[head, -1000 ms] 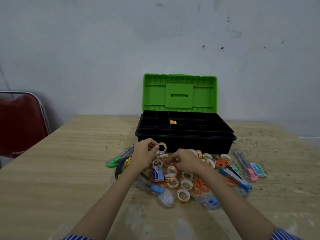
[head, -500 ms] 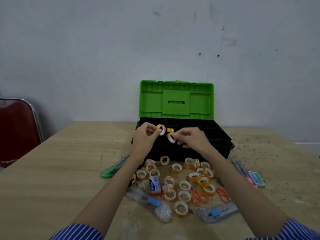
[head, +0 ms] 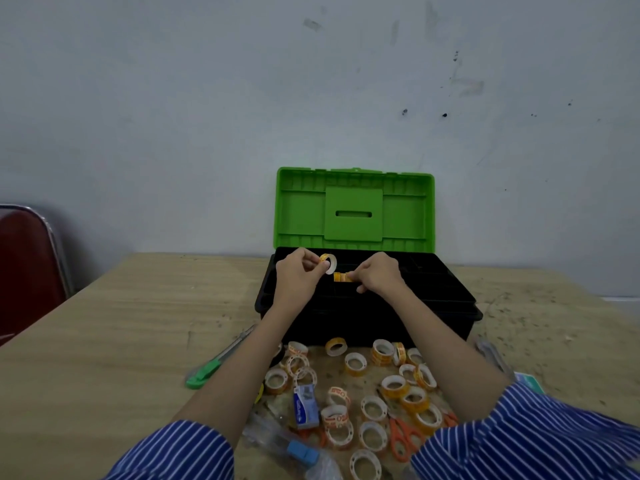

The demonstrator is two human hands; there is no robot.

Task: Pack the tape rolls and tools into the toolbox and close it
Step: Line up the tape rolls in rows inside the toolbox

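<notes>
While arms hide some table clutter, left hand (head: 297, 277) pinches tape roll (head: 328, 263), right hand (head: 377, 276) pinches another roll (head: 342, 277).

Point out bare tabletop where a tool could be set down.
Free: the table left of the toolbox, beyond the green cutter; also the gritty stretch right of the toolbox. Crowded: the strip before the toolbox, with tape rolls and orange scissors.

You can't read any text here: the orange print on the tape rolls (head: 355, 364) at 6 o'clock and the label on the small blue box (head: 305, 407) are too blurred.
</notes>
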